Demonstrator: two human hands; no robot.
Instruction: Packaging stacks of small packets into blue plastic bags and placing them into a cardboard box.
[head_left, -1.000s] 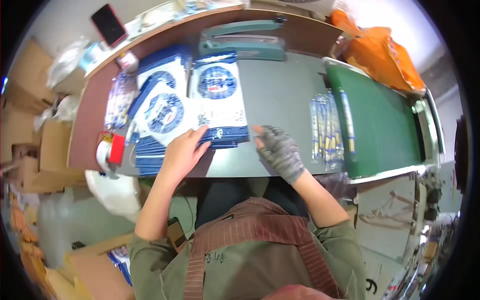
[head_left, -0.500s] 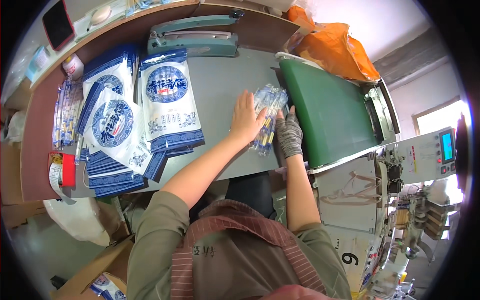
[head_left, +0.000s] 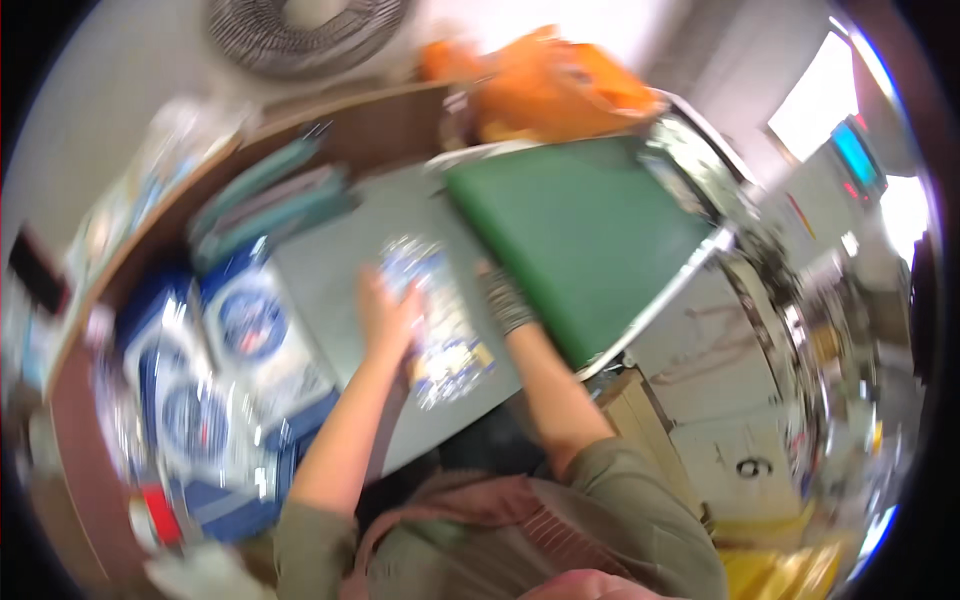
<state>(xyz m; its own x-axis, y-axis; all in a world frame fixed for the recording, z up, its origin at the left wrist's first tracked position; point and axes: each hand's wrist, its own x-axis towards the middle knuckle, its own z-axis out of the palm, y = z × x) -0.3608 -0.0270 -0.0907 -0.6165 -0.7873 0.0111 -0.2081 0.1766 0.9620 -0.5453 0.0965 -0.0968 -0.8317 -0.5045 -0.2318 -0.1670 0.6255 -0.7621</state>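
Observation:
The picture is smeared by motion. A bundle of thin, clear-wrapped sticks with blue and yellow print (head_left: 445, 335) lies on the grey table in front of me. At its left edge rests my bare left hand (head_left: 390, 318), thumb spread from the fingers and touching the wrapping. My right hand (head_left: 503, 298), in a grey striped fingerless glove, is to the right of the bundle, beside the green conveyor belt (head_left: 580, 230). Its fingers look stretched out, and I see nothing held in them.
Blue-and-white printed bags (head_left: 255, 325) lie stacked on the left, near more wrapped sticks (head_left: 118, 400) and a red tape roll (head_left: 160, 513). Behind them stands a teal hand sealer (head_left: 270, 205). An orange bag (head_left: 560, 90) sits beyond the belt. Machinery (head_left: 800, 320) stands at right.
The view has turned, so the table appears rotated. My left hand has shifted from lying over the bundle to its left edge. My right hand stays between bundle and belt.

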